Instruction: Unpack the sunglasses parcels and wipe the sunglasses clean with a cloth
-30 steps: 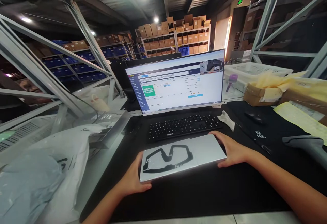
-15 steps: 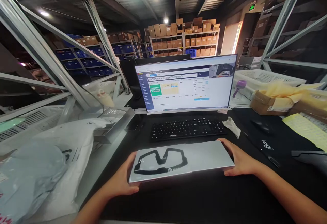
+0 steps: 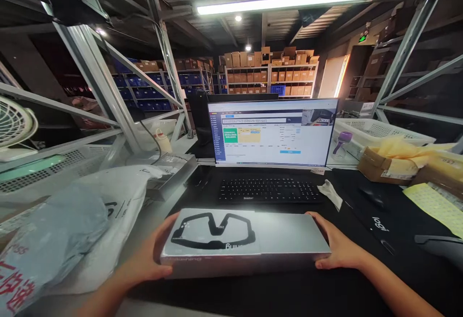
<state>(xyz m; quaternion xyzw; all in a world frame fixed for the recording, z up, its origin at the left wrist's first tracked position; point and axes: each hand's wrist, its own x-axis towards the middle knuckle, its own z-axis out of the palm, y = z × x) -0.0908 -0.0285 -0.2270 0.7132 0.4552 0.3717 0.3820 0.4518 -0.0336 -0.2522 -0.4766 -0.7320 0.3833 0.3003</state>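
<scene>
I hold a flat grey box (image 3: 285, 240) with a black outline of glasses printed on its lid, just above the black desk mat (image 3: 289, 293). My left hand (image 3: 144, 259) grips its left end, fingers curled round the edge. My right hand (image 3: 338, 249) grips the right end. The box is in front of the black keyboard (image 3: 269, 190) and tilted slightly so its near side wall shows.
A monitor (image 3: 275, 131) stands lit behind the keyboard. White and grey plastic mailer bags (image 3: 75, 230) lie at left, with a small fan (image 3: 14, 124) beyond. At right are a mouse (image 3: 372, 196), a scanner (image 3: 439, 244), cardboard boxes (image 3: 383, 167), a white basket (image 3: 379, 131). Metal racking surrounds the desk.
Both hands have lifted the box off the mat and drawn it toward me and a little left. The camera has tipped upward.
</scene>
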